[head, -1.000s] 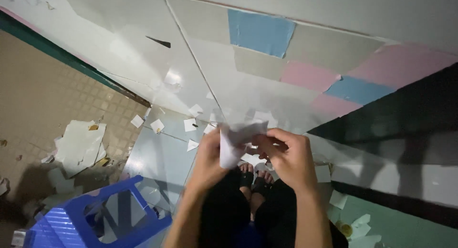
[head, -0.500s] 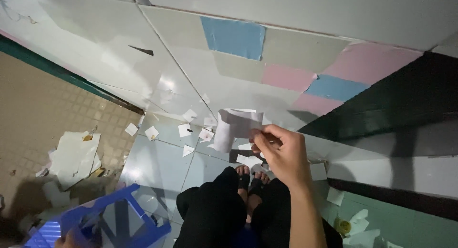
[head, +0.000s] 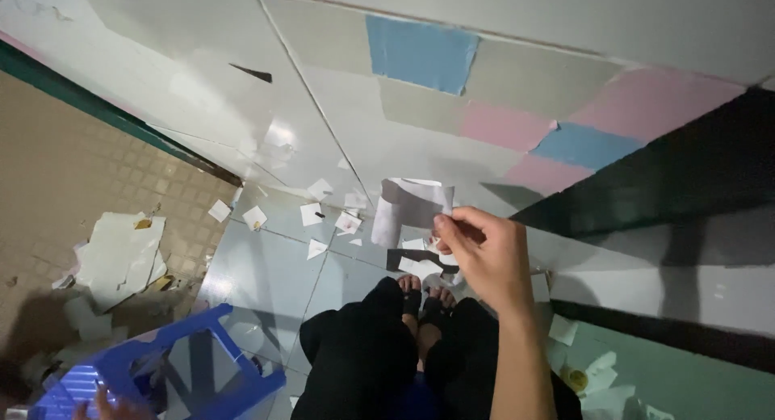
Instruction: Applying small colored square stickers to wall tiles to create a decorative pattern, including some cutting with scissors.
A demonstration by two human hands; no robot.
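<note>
Right hand (head: 484,254) pinching grey paper strip (head: 408,206) above littered tile floor (head: 266,266)

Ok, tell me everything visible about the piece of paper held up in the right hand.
The piece of paper is a pale grey-white sheet, thin and limp, with a ragged outline and a curled top edge. It hangs in the air above the tiled floor, in front of the patchwork wall. The right hand pinches its lower right corner between thumb and fingertips; nothing else touches it. Similar scraps lie scattered below it.
</note>
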